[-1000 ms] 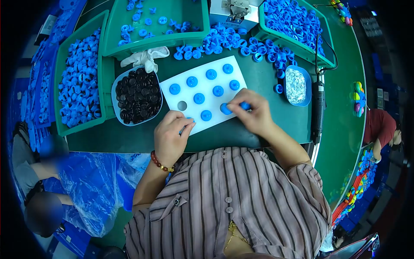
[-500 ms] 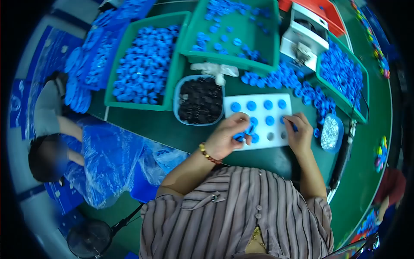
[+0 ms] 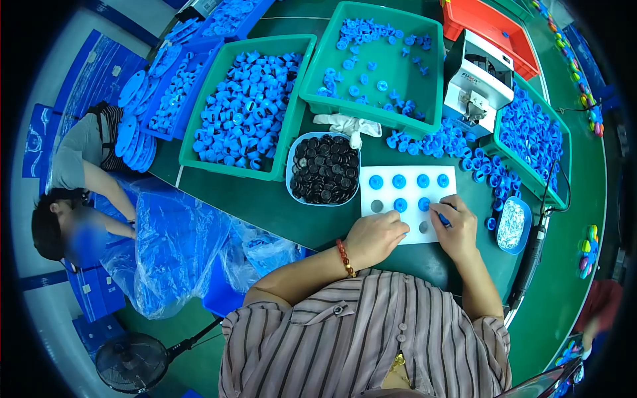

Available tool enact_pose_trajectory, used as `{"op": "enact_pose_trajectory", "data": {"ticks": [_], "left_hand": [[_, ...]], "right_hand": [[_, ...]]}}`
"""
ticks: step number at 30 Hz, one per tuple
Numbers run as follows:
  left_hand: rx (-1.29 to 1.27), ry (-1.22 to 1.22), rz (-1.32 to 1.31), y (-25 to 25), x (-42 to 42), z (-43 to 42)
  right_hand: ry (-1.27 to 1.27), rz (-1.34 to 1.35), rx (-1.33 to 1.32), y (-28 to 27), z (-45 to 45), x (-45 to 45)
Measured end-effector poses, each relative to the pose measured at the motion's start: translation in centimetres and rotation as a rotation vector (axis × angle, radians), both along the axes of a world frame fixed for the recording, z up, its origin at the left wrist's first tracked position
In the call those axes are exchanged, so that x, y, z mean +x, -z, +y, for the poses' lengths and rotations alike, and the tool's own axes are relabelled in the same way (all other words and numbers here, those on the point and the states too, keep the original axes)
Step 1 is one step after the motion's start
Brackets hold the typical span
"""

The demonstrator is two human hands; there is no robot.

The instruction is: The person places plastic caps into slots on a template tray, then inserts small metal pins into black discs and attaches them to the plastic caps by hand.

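A white board (image 3: 434, 174) with rows of round holes lies in front of me. Blue round plastic parts, such as the corner part (image 3: 376, 182), fill the top row and some second-row holes. Bare holes show at the second row's left end and in the lower row. My left hand (image 3: 377, 240) is closed over the board's lower left, back upwards; whatever its fingers hold is hidden. At the board's right side, my right hand (image 3: 456, 229) pinches a small blue plastic part (image 3: 445, 221) between thumb and fingers.
Behind the board are a tub of black discs (image 3: 325, 169), a white glove (image 3: 348, 125), green crates (image 3: 282, 174) of blue parts and a white machine (image 3: 474, 86). Right of it are loose blue parts (image 3: 488, 169) and a small tub (image 3: 514, 225). A person (image 3: 79, 166) works at left.
The view has shifted, so the table things sit lower and further right. My left hand has turned over, hiding the blue parts seen in its fingers before. My right hand stays by the board's right side.
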State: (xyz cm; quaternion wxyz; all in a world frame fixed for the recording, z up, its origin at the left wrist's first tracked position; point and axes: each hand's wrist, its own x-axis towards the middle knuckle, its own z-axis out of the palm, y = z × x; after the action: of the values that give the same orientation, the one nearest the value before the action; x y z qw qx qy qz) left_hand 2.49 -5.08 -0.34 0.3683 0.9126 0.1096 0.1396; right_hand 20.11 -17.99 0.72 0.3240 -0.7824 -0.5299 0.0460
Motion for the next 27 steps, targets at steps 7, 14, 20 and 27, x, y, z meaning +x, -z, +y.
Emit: {"op": "enact_pose_trajectory", "data": {"ticks": [7,14,20,27], "left_hand": [[0.014,-0.001,-0.051,0.2,0.2,0.3],[-0.207,-0.106,-0.199,0.4,0.0,1.4],[-0.642,-0.181,-0.315,-0.9,-2.6,4.8],[-0.849,-0.725,-0.438,-4.8,-7.2,12.2]], "right_hand": [[0.014,-0.019,0.097,0.7,0.7,0.1],[-0.032,-0.078,0.105,0.4,1.5,-0.2],[0.171,1.028,0.18,-0.9,2.5,0.6],[-0.274,1.543,0.015,-5.3,19.0,-3.3]]}}
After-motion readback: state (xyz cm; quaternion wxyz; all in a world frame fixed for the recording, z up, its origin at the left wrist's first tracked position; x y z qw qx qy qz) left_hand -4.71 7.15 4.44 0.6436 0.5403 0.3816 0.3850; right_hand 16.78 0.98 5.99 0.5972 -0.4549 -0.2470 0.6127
